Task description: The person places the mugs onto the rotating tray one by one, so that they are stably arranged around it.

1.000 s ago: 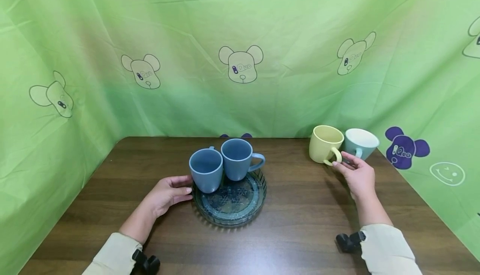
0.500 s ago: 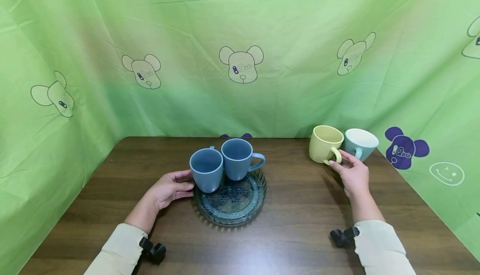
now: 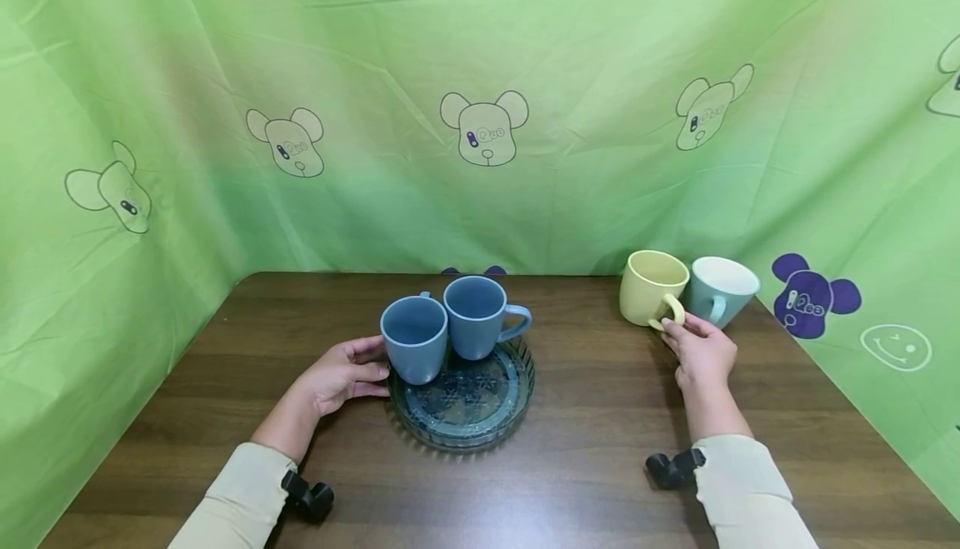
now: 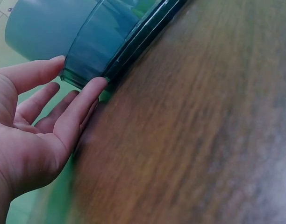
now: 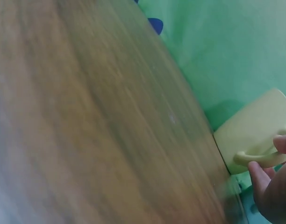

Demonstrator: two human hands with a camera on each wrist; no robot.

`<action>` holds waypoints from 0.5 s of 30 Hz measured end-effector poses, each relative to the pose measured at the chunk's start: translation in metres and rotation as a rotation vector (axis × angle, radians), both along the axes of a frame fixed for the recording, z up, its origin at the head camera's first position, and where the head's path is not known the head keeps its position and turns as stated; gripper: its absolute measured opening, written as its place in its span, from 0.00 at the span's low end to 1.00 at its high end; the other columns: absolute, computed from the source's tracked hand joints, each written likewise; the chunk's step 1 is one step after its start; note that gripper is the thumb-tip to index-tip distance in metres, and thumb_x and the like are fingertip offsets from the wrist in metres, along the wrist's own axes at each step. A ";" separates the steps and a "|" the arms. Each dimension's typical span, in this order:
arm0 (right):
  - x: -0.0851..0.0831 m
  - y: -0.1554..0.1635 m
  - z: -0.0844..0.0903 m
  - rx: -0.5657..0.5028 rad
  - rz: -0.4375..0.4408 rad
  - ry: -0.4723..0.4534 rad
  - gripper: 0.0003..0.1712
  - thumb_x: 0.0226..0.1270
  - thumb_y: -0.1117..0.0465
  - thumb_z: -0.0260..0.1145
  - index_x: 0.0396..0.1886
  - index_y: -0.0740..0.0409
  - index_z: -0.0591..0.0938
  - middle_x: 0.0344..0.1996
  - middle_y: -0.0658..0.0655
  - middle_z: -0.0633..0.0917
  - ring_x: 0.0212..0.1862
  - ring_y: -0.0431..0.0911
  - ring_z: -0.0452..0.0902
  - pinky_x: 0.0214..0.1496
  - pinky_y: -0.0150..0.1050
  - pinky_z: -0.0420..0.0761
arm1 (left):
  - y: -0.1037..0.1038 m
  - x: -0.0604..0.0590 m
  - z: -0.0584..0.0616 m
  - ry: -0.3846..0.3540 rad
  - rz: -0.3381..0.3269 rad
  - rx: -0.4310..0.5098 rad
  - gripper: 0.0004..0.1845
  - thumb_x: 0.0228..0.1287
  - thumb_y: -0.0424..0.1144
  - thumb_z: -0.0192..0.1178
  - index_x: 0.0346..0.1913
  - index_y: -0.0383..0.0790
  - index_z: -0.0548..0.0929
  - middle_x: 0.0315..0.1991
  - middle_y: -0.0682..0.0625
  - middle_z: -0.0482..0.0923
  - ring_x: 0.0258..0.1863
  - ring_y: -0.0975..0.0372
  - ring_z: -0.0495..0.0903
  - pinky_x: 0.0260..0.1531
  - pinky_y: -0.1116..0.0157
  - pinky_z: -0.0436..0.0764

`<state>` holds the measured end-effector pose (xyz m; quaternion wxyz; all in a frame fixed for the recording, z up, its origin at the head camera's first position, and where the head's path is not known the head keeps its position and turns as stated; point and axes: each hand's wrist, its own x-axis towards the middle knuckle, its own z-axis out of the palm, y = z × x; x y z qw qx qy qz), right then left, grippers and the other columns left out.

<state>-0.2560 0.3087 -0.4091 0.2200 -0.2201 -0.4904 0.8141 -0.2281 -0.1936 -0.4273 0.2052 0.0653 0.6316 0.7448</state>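
— Yellow mug (image 3: 650, 286) at the right hand (image 3: 701, 351): how does it look?
— Pale, glossy, upright, mouth up, its loop handle (image 3: 672, 312) turned toward the person. Fingertips and thumb pinch that handle.
— And the left hand (image 3: 339, 376)?
— Fingers straight and relaxed, tips touching the rim of the dark glass plate (image 3: 480, 428); it grips nothing.
— Count the things.
— Four mugs: two blue mugs (image 3: 414, 338) on the plate just beside the left hand, one yellow, and one mint mug (image 3: 722, 288) beyond the right hand, touching the yellow. One plate, on the wooden table (image 3: 585, 466).
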 end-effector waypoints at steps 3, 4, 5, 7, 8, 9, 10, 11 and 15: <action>0.000 -0.001 0.000 -0.035 -0.030 0.009 0.18 0.53 0.84 0.65 0.21 0.57 0.86 0.21 0.52 0.84 0.23 0.40 0.84 0.31 0.31 0.84 | 0.001 0.001 0.001 -0.002 0.001 -0.011 0.35 0.61 0.20 0.59 0.71 0.25 0.59 0.69 0.31 0.61 0.46 0.56 0.79 0.47 0.50 0.82; 0.000 -0.002 0.000 -0.048 -0.042 0.012 0.18 0.53 0.84 0.65 0.21 0.57 0.86 0.21 0.52 0.84 0.23 0.40 0.84 0.31 0.32 0.84 | 0.002 0.001 0.001 -0.003 0.002 -0.015 0.35 0.60 0.20 0.59 0.71 0.25 0.60 0.68 0.31 0.62 0.46 0.56 0.79 0.47 0.50 0.82; 0.000 -0.002 -0.001 -0.059 -0.056 0.013 0.18 0.53 0.84 0.65 0.21 0.58 0.86 0.20 0.53 0.84 0.23 0.40 0.84 0.30 0.32 0.84 | 0.002 0.002 0.001 -0.002 0.001 -0.017 0.35 0.60 0.20 0.59 0.71 0.25 0.60 0.68 0.32 0.63 0.45 0.56 0.79 0.47 0.50 0.83; 0.001 -0.003 -0.001 -0.068 -0.080 0.016 0.18 0.52 0.84 0.65 0.20 0.58 0.86 0.20 0.53 0.83 0.22 0.40 0.83 0.29 0.31 0.84 | 0.002 0.003 0.001 -0.001 0.001 -0.022 0.35 0.60 0.20 0.59 0.71 0.24 0.60 0.67 0.32 0.64 0.45 0.56 0.79 0.47 0.50 0.83; 0.001 -0.003 -0.001 -0.074 -0.091 0.016 0.18 0.52 0.85 0.65 0.19 0.58 0.86 0.19 0.53 0.83 0.22 0.40 0.83 0.28 0.31 0.84 | 0.002 0.003 0.001 0.002 0.001 -0.022 0.35 0.60 0.20 0.59 0.71 0.24 0.60 0.66 0.32 0.65 0.44 0.56 0.79 0.47 0.50 0.83; 0.001 -0.003 0.000 -0.081 -0.099 0.016 0.18 0.52 0.85 0.64 0.19 0.58 0.86 0.19 0.53 0.83 0.22 0.40 0.83 0.28 0.31 0.84 | 0.002 0.003 0.001 0.007 -0.001 -0.023 0.35 0.60 0.20 0.59 0.71 0.24 0.60 0.66 0.33 0.65 0.44 0.56 0.79 0.47 0.50 0.83; 0.001 -0.003 0.000 -0.088 -0.104 0.017 0.19 0.51 0.85 0.64 0.19 0.58 0.86 0.19 0.53 0.83 0.22 0.40 0.83 0.28 0.31 0.84 | 0.002 0.004 0.001 0.009 -0.001 -0.022 0.35 0.60 0.20 0.59 0.70 0.24 0.60 0.65 0.33 0.66 0.44 0.56 0.79 0.47 0.50 0.83; 0.001 -0.004 0.000 -0.096 -0.108 0.019 0.19 0.51 0.85 0.64 0.19 0.58 0.86 0.19 0.53 0.84 0.22 0.40 0.83 0.28 0.32 0.84 | 0.001 0.004 0.000 0.013 -0.001 -0.020 0.35 0.60 0.20 0.59 0.70 0.23 0.60 0.65 0.33 0.66 0.44 0.56 0.79 0.47 0.50 0.83; -0.001 -0.004 -0.001 -0.116 -0.105 0.024 0.18 0.52 0.85 0.64 0.19 0.59 0.86 0.19 0.54 0.84 0.22 0.41 0.83 0.30 0.32 0.85 | 0.000 0.005 -0.002 0.025 -0.005 -0.009 0.34 0.60 0.20 0.60 0.70 0.23 0.61 0.63 0.34 0.67 0.44 0.56 0.80 0.47 0.50 0.82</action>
